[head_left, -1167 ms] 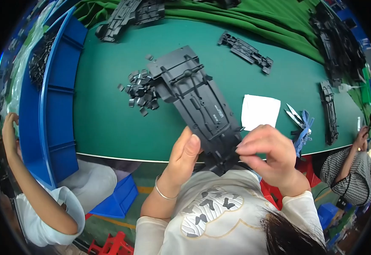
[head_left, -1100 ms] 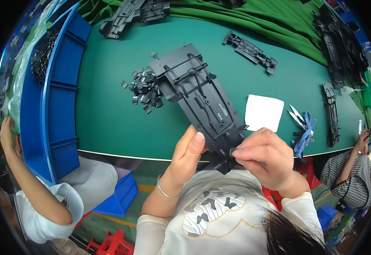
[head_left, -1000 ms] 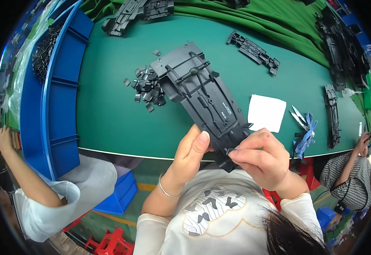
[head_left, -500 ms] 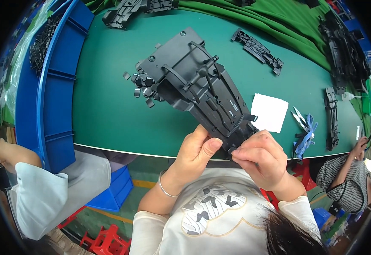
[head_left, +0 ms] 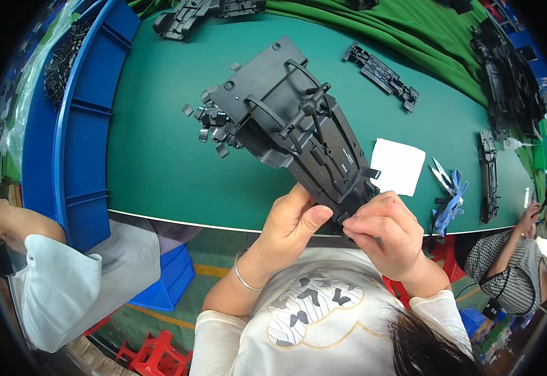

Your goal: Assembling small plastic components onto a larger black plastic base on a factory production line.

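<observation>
"One black plastic part (head_left: 314, 135), where's it at?"

"Tilted over the edge of the green table (head_left: 161, 163). Left hand (head_left: 293, 224) clamps its near end, right hand (head_left: 387, 235) is pinched tight there, can't tell on what."

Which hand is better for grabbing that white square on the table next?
Probably the right hand: it's much nearer the white square. The left hand is farther away, gripping the black chassis. The right hand pinches its near end too, though.
</observation>
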A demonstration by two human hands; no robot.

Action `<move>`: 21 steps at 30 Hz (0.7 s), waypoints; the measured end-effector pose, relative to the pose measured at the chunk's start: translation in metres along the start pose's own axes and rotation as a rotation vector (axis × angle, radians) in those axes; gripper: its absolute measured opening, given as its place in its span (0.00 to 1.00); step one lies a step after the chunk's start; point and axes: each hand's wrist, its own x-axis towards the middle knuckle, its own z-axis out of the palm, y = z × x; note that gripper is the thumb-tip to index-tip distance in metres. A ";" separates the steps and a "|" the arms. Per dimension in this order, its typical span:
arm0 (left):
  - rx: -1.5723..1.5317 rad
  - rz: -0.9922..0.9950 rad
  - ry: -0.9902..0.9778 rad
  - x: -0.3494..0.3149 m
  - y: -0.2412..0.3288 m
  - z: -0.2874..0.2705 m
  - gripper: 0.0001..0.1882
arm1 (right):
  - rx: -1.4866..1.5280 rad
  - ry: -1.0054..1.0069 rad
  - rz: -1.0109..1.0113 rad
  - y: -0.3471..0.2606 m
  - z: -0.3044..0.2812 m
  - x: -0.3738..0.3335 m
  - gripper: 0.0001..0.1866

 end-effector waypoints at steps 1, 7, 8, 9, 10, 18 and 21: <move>-0.013 -0.010 0.008 0.000 0.000 0.000 0.18 | -0.006 -0.003 -0.003 0.000 0.000 0.000 0.15; -0.020 0.026 0.006 0.000 -0.003 0.000 0.18 | -0.020 -0.006 -0.016 0.000 0.000 0.001 0.15; -0.020 0.026 0.006 0.001 -0.003 0.001 0.18 | -0.020 -0.006 -0.016 0.000 0.000 0.001 0.15; -0.020 0.036 0.020 0.001 -0.002 0.002 0.18 | -0.021 -0.010 -0.023 0.000 0.000 0.001 0.15; -0.020 0.046 0.033 0.001 -0.002 0.002 0.18 | -0.023 -0.014 -0.030 0.001 0.000 0.001 0.15; 0.039 -0.008 0.049 -0.007 -0.009 0.003 0.11 | 0.036 -0.010 0.089 0.000 -0.006 -0.002 0.12; -0.035 0.091 0.114 -0.008 -0.007 0.007 0.11 | 0.097 0.093 0.230 -0.003 -0.014 -0.010 0.08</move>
